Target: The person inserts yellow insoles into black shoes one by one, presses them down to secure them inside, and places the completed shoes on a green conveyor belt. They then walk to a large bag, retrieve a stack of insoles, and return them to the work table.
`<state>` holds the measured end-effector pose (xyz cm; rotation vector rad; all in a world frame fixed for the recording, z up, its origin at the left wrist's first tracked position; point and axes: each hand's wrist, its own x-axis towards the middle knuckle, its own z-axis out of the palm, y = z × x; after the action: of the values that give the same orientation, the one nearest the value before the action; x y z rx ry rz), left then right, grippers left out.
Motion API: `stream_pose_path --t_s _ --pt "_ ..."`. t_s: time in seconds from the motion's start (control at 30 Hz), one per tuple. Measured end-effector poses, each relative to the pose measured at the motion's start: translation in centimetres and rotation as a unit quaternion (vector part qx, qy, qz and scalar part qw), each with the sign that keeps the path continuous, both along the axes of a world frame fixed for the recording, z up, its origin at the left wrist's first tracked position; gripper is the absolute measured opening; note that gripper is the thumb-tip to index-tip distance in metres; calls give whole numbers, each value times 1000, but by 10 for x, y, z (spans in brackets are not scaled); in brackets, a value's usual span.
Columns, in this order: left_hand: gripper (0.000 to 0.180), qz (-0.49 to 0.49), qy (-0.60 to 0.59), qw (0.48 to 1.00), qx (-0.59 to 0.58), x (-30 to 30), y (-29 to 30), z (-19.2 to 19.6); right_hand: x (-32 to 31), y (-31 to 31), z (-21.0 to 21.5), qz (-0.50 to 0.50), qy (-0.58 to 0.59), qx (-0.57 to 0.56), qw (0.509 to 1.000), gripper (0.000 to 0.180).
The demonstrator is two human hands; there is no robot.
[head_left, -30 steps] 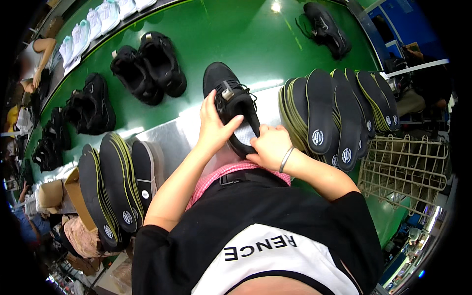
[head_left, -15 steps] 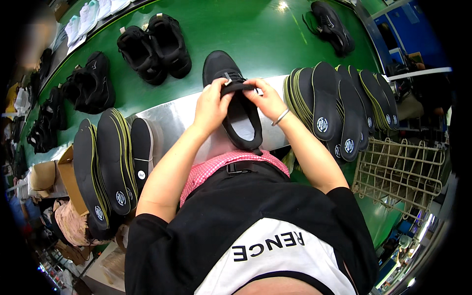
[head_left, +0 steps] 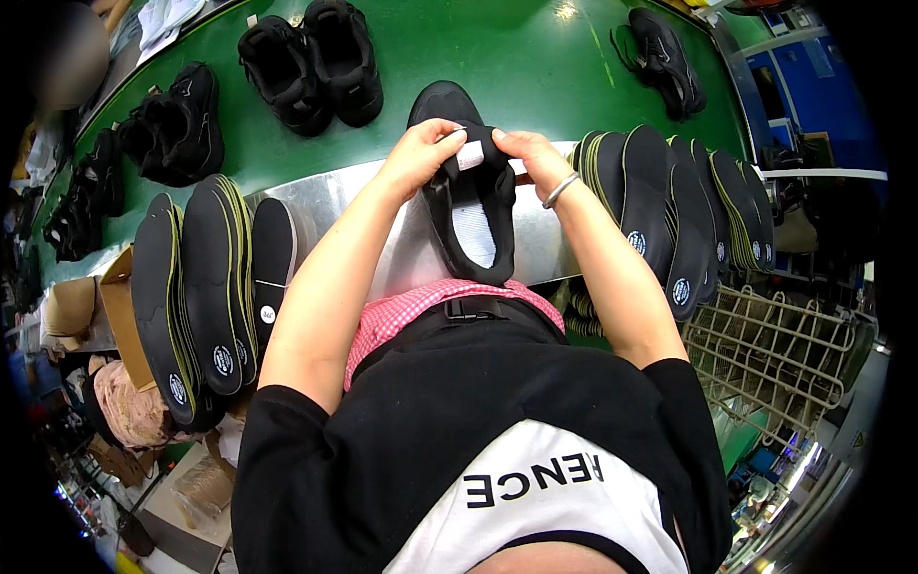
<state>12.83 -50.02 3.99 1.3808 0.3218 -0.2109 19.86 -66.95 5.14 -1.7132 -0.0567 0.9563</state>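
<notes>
A black shoe (head_left: pixel 504 215) rests on the metal strip in front of me, toe away, heel against my waist. Its tongue (head_left: pixel 485 143) is lifted and folded back, showing a small white label (head_left: pixel 469 155) on its inner side. My left hand (head_left: pixel 422 156) is closed on the left edge of the tongue, thumb by the label. My right hand (head_left: pixel 538 161), with a silver bangle at the wrist, pinches the tongue's right edge. Inside the shoe a pale inner sole (head_left: pixel 472 232) shows.
Black insoles with yellow-green edges stand stacked at left (head_left: pixel 209 287) and right (head_left: pixel 646 191). Several black shoes (head_left: pixel 342 62) sit on the green table (head_left: pixel 478 48); a single black shoe (head_left: pixel 666 62) lies far right. A wire rack (head_left: pixel 765 344) is at lower right.
Both hands have spread apart on the tongue and turned it back further, so the white label now faces up. The view has shifted slightly.
</notes>
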Motion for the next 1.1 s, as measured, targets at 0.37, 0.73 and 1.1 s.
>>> stream_pose_path --t_s 0.37,0.73,1.1 --pt "34 17 -21 1000 15 2 -1 -13 -3 -5 -6 23 -25 -6 999 40" --pt "31 32 -38 998 41 0 -2 -19 -32 -36 17 206 -159 -198 945 33" --pt "31 51 -34 987 147 4 -3 -17 25 -62 59 -28 -224 -71 972 43"
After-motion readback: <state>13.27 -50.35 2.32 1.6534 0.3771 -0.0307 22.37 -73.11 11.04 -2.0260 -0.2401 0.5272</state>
